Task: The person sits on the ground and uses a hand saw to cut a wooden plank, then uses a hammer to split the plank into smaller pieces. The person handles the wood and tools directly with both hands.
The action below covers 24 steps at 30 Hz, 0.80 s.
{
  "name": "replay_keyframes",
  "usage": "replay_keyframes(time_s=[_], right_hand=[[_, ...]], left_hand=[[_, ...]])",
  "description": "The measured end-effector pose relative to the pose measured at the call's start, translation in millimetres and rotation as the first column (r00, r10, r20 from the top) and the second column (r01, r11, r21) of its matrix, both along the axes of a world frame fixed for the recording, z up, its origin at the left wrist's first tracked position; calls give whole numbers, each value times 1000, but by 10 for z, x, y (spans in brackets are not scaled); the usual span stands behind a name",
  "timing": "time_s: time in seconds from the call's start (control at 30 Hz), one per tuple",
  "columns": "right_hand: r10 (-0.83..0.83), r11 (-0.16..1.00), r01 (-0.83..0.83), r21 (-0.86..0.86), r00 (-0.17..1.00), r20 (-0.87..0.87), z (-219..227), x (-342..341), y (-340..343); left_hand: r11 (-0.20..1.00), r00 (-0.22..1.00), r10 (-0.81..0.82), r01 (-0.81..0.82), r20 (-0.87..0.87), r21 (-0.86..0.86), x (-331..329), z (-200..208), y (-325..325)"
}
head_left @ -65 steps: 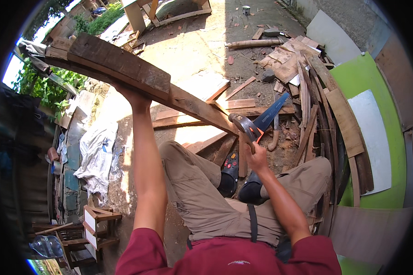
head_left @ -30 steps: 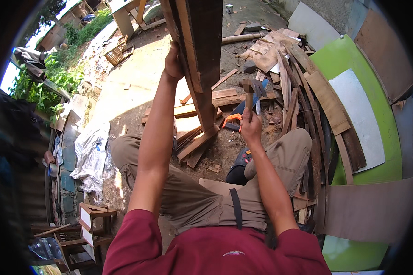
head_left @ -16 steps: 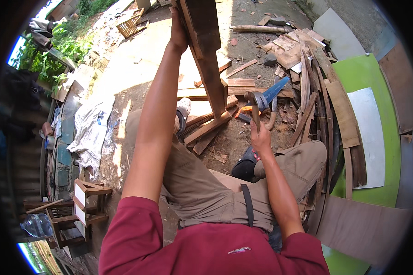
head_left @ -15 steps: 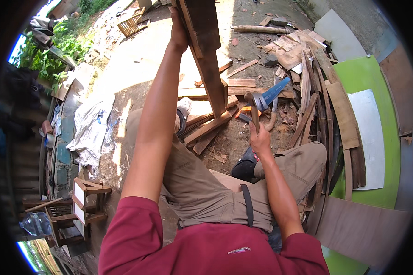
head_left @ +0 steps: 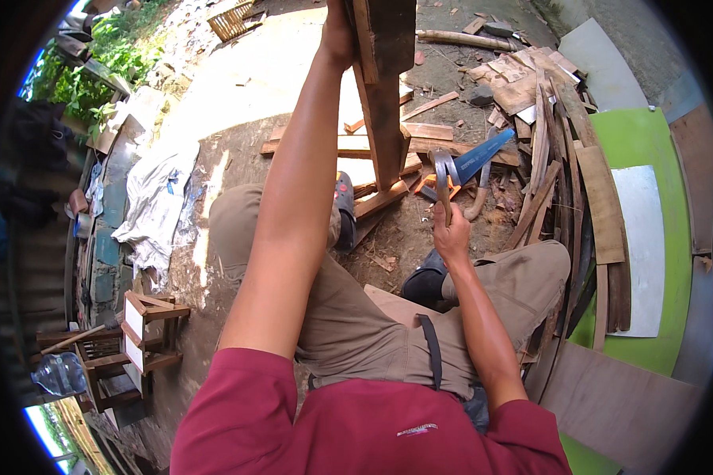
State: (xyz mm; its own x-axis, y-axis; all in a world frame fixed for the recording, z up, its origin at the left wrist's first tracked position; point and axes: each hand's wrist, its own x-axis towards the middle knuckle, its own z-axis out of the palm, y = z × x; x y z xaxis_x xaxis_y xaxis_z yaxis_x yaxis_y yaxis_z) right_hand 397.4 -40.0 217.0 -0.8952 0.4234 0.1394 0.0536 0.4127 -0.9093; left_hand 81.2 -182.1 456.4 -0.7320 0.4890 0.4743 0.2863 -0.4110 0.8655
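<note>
With its fingers wrapped round the edge, my left hand (head_left: 338, 39) grips a long dark wooden plank (head_left: 386, 119) near its upper part. The plank stands tilted, its lower end on or beside a short wood block (head_left: 382, 199) on the ground; the top runs out of view. My right hand (head_left: 451, 235) is closed round the handle of a claw hammer (head_left: 445, 168), its metal head raised. Behind the hammer lies a handsaw (head_left: 483, 155) with a blue blade and orange grip. A curved handle-like piece (head_left: 478, 204) rests beside the saw.
Several cut boards (head_left: 432, 131) lie beyond my feet. A heap of scrap wood (head_left: 523, 79) and leaning strips is at the right, beside green and white panels (head_left: 642, 237). At the left are a white cloth (head_left: 158, 206), a small wooden frame (head_left: 154, 332) and a clear bottle (head_left: 59, 374).
In the picture, my left hand and the plank have shifted right and up. The hammer's head has turned and shows more of its metal. Both hands keep their holds.
</note>
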Motion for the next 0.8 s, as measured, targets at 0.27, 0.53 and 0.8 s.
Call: replay_keyframes(time_s=[0.27,0.53,0.8], right_hand=[[90,969,-148,198,958,273,4,-161,92],[553,631,-427,648,833,11,329,-683,-130],[168,852,-262,454,957,237,478,-1166,228]], left_hand=[[999,999,-30,29,31,26,-148,17,-182],[998,998,-48,46,48,30,-239,-9,-305],[997,996,-71,70,49,19,-195,17,-253]])
